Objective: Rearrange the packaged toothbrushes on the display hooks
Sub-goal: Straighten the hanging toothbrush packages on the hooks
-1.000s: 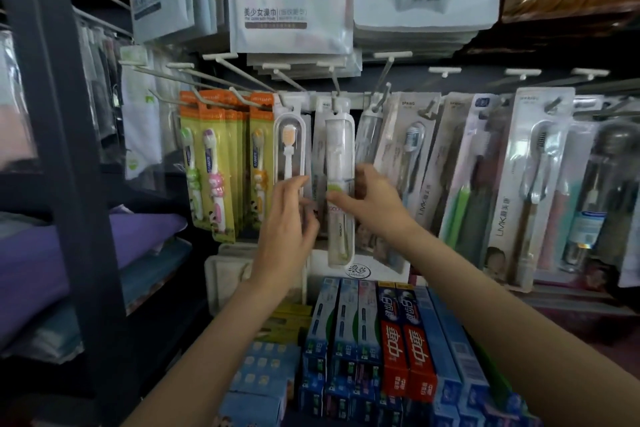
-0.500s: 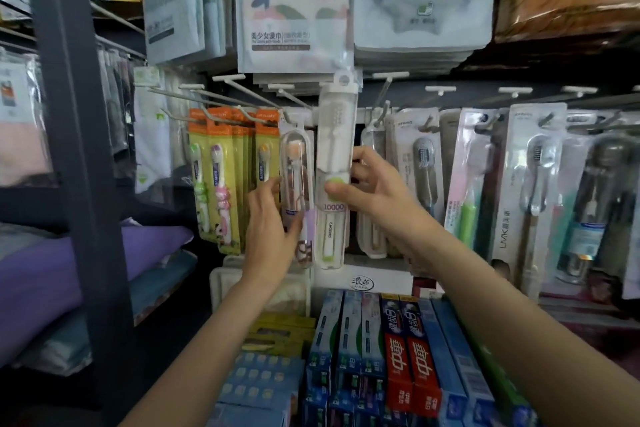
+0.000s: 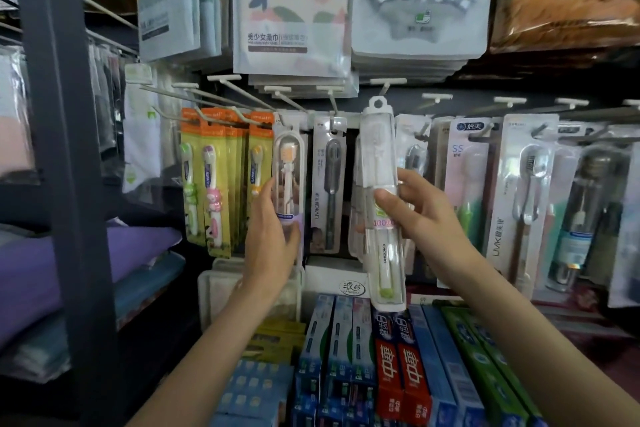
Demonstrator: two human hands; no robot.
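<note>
right hand [image 3: 420,218] grips white pack [image 3: 381,191], free of any hook, upright before the rack. left hand [image 3: 273,236] holds orange-brush pack [image 3: 288,170], hanging on its hook [image 3: 277,99]. risk: the small eyelet misses a hook tip; neighbouring packs get knocked off.

Clear, glossy plastic on the toothbrush case [image 3: 381,204], smooth and slightly reflecting. Thin grey metal wire for the display hooks [image 3: 221,104], with white plastic tips. Printed glossy cardboard on the toothpaste boxes [image 3: 401,371]. Shiny plastic film over the towel packs [image 3: 415,3]; soft matt purple cloth [image 3: 138,253] beside.
</note>
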